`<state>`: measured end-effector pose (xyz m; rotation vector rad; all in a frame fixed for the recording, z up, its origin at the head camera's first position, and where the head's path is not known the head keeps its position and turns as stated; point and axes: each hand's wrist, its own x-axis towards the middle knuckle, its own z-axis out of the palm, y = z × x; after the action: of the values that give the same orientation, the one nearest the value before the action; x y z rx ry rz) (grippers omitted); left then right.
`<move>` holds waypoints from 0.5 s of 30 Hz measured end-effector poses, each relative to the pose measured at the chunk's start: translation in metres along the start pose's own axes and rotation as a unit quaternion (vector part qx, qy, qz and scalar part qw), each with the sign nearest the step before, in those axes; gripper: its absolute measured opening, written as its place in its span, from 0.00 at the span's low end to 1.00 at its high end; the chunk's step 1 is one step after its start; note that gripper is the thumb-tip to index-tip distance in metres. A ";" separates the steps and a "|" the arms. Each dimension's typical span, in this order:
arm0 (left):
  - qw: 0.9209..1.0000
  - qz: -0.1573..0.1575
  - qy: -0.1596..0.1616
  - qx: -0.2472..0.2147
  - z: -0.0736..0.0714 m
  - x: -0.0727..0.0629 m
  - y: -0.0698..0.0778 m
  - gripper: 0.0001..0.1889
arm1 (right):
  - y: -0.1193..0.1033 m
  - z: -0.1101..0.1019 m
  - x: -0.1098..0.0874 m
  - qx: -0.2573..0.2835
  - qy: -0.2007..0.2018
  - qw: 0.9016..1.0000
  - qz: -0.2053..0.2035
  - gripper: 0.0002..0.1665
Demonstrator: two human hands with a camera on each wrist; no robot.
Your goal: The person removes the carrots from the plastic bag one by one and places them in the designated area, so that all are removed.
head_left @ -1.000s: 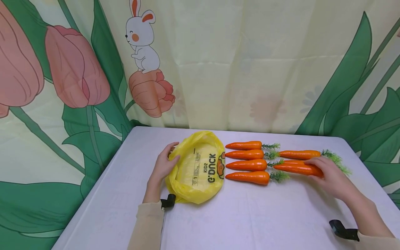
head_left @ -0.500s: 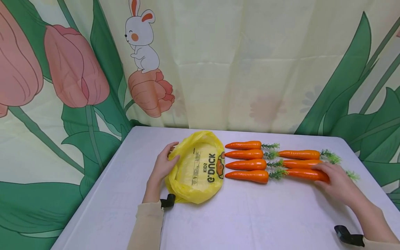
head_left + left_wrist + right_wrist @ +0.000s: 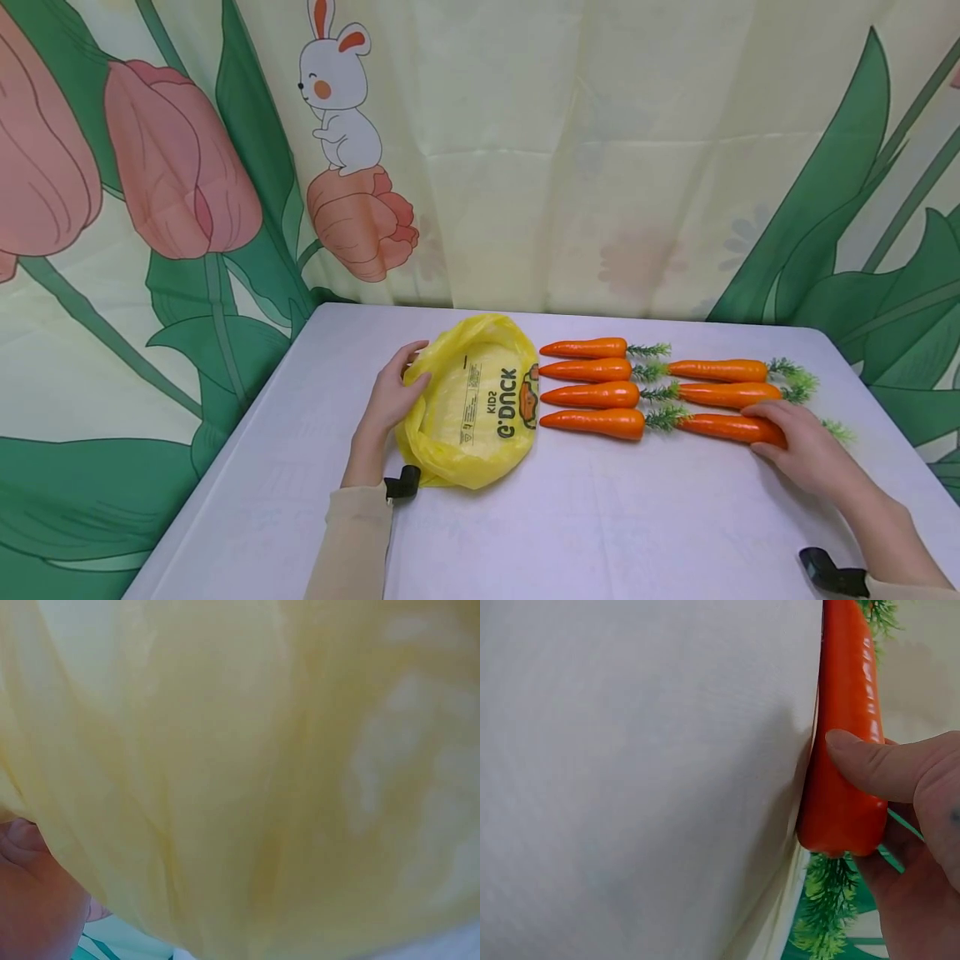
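A yellow plastic bag (image 3: 480, 400) with printed lettering lies with its mouth spread wide. My left hand (image 3: 393, 396) holds its left edge; the bag hides part of the fingers, and in the left wrist view the yellow film (image 3: 225, 765) fills most of the picture. At the right, my right hand (image 3: 813, 446) grips the thick end of an orange toy carrot (image 3: 731, 428) with green plastic leaves. In the right wrist view the thumb presses on one side of that carrot (image 3: 847, 697), with fingers behind it. Two more carrots lie just beyond it, the nearer one (image 3: 727, 394) close to the fingers.
Several carrots (image 3: 592, 423) lie in a stacked column between the bag and the right-hand carrots, tips pointing left. All rest on a white-covered table (image 3: 600, 525). A curtain (image 3: 525, 167) with printed tulips and a rabbit hangs behind its far edge.
My right hand has moved the carrot right and slightly nearer, setting it in line below the other two at the right. The left hand and the bag have stayed still.
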<state>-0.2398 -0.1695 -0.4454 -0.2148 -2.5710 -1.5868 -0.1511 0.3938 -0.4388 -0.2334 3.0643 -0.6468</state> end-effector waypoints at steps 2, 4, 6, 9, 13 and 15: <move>1.000 0.000 0.000 0.000 0.000 0.000 0.000 0.27 | 0.001 0.001 -0.001 0.000 0.004 1.000 -0.003 0.29; 1.000 0.000 -0.001 0.000 0.000 -0.001 0.000 0.27 | 0.002 0.001 -0.002 0.001 0.007 1.000 -0.007 0.29; 1.000 -0.001 -0.002 0.002 0.001 -0.001 0.000 0.27 | 0.003 0.000 -0.004 0.001 0.009 1.000 -0.006 0.31; 1.000 0.000 -0.002 0.004 0.001 0.000 0.000 0.27 | 0.004 -0.002 -0.008 -0.005 0.018 1.000 -0.002 0.34; 1.000 -0.001 -0.002 0.003 0.001 0.000 0.000 0.27 | 0.004 -0.004 -0.012 -0.021 0.034 0.999 0.006 0.35; 1.000 -0.003 -0.001 0.003 0.001 0.000 0.000 0.27 | 0.004 -0.004 -0.013 -0.026 0.040 0.999 0.007 0.35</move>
<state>-0.2404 -0.1690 -0.4460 -0.2092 -2.5800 -1.5829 -0.1391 0.4010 -0.4377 -0.1900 3.1590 -0.5919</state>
